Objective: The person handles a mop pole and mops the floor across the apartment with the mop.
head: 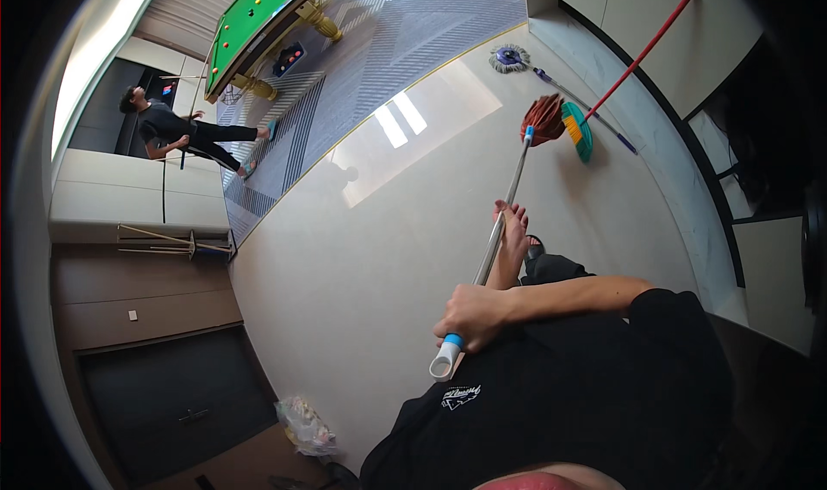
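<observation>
A mop with a metal pole [519,173] slants away from the body, its reddish-brown mop head [541,123] on the pale floor. My right hand [475,312] is wrapped round the upper pole, just beyond its white hanging ring [444,362]. Farther down, my left hand [512,226] holds the pole; the right forearm partly hides the left arm. Touching or very near the mop head is a broom with a green head [578,131], orange and yellow bristles and a red handle [646,50]. Beyond it lies a purple mop with grey-white strands [510,58].
A person in dark clothes [187,131] stands holding a cue by a green pool table [255,18] on patterned carpet. Pale cabinets [652,24] line the right side. A clear plastic bag [305,426] sits near the dark door [177,399] at lower left. My sandalled foot [535,247] shows beyond my forearms.
</observation>
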`<state>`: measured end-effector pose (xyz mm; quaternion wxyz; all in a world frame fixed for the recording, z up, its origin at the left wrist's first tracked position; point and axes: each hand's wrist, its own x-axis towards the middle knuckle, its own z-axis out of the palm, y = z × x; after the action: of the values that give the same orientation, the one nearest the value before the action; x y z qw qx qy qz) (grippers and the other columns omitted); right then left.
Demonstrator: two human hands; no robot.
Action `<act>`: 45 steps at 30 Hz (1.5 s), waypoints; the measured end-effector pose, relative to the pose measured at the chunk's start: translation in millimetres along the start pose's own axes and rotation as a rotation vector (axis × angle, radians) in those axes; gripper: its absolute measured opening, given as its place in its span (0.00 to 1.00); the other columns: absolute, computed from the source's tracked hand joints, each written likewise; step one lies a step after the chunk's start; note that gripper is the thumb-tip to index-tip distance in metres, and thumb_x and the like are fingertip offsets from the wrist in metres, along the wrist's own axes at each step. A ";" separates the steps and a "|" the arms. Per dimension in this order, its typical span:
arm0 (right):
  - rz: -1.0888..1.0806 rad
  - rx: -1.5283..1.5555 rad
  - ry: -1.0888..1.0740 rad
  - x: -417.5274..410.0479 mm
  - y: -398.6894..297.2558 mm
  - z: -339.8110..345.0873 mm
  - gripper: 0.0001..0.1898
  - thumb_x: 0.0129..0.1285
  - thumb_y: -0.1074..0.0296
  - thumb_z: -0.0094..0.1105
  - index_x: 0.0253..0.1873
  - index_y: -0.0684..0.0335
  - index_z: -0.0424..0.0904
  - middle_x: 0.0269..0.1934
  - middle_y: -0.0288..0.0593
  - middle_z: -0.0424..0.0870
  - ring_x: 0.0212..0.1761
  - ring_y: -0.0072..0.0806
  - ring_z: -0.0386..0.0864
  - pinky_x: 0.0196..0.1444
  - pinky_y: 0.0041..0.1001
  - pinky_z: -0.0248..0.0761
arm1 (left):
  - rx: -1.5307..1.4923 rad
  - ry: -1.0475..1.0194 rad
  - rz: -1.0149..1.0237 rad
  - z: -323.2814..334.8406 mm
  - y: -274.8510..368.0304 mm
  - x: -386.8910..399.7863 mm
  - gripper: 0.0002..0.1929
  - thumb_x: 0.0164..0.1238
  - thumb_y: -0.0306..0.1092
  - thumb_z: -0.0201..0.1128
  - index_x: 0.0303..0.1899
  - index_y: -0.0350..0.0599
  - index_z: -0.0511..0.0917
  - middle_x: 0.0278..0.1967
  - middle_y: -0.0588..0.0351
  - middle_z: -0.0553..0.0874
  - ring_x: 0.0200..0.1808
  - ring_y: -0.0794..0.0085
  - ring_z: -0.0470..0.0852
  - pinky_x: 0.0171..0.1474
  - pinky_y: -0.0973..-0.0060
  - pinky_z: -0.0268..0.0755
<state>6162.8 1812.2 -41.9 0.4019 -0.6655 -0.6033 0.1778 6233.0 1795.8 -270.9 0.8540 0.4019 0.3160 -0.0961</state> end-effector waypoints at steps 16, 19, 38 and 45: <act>-0.320 0.447 -0.273 84.1 -55.8 116.1 0.07 0.43 0.66 0.59 0.22 0.58 0.70 0.15 0.44 0.73 0.20 0.46 0.74 0.24 0.42 0.63 | -0.632 0.658 0.074 -278.0 -7.7 -49.0 0.27 0.66 0.63 0.51 0.55 0.55 0.62 0.39 0.55 0.79 0.29 0.74 0.80 0.28 0.82 0.67; -0.412 0.586 -0.329 96.0 -63.2 145.3 0.07 0.43 0.66 0.59 0.22 0.59 0.70 0.15 0.44 0.74 0.20 0.45 0.74 0.24 0.42 0.63 | -0.772 1.089 0.322 -298.6 24.5 -107.5 0.24 0.66 0.58 0.56 0.53 0.53 0.64 0.37 0.54 0.79 0.22 0.74 0.77 0.21 0.83 0.65; -0.314 0.944 0.146 115.4 -44.1 116.8 0.14 0.52 0.86 0.54 0.18 0.65 0.63 0.13 0.43 0.66 0.16 0.38 0.69 0.22 0.30 0.62 | 0.170 0.985 0.497 -362.4 96.8 -250.4 0.28 0.61 0.44 0.68 0.53 0.42 0.62 0.36 0.49 0.79 0.30 0.75 0.77 0.32 0.79 0.70; -0.048 0.590 0.205 35.5 -15.1 54.2 0.13 0.48 0.79 0.60 0.17 0.62 0.66 0.15 0.44 0.70 0.17 0.40 0.70 0.22 0.34 0.62 | 0.211 0.299 0.289 -251.6 15.4 -122.6 0.26 0.59 0.45 0.70 0.51 0.48 0.65 0.25 0.59 0.75 0.22 0.78 0.72 0.26 0.79 0.68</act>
<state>6121.1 1862.4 -55.0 0.6406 -0.5202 -0.4976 0.2674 6027.3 1983.0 -305.7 0.7558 0.5400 0.3663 0.0555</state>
